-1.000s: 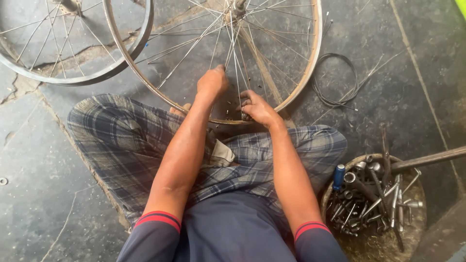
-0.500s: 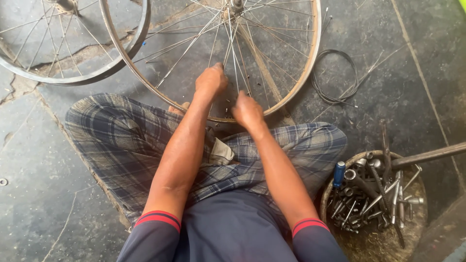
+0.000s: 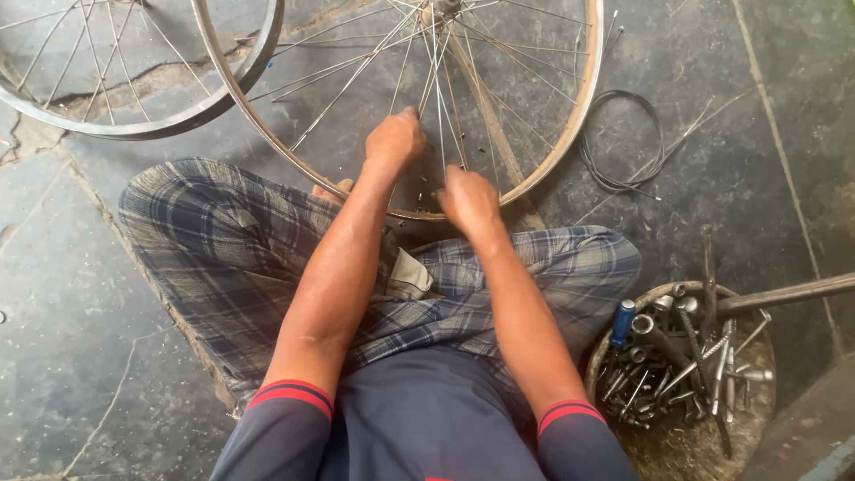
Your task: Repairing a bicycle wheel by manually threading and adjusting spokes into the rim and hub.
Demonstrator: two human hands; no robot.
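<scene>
We sit cross-legged on the dark stone floor (image 3: 766,169) with a bare spoked wheel (image 3: 570,134) lying flat at our twelve o'clock, its near rim touching our knees. Our left hand (image 3: 394,141) reaches inside the rim and closes around a few thin spokes (image 3: 419,53), fingers curled under so we cannot see the exact pinch. Our right hand (image 3: 468,198) is clenched at the near rim, just beside the left at its four o'clock; it seems to pinch something small there, but what it holds is hidden.

We judge the wheel light for its size and stiff at the rim, while the spokes are springy wire that bends and twangs under a careless pull. The polished metal looks slippery, so the rim edge is the sound place to grip when turning it, and a spoke is best taken low, close to the rim where it flexes least.

A second wheel (image 3: 134,107) lies at ten o'clock, overlapping the first. A loop of black cable (image 3: 655,151) rests at two o'clock, near the rim. At four o'clock a round basket (image 3: 757,428) holds bolts, sockets and a blue-handled tool (image 3: 622,322).
</scene>
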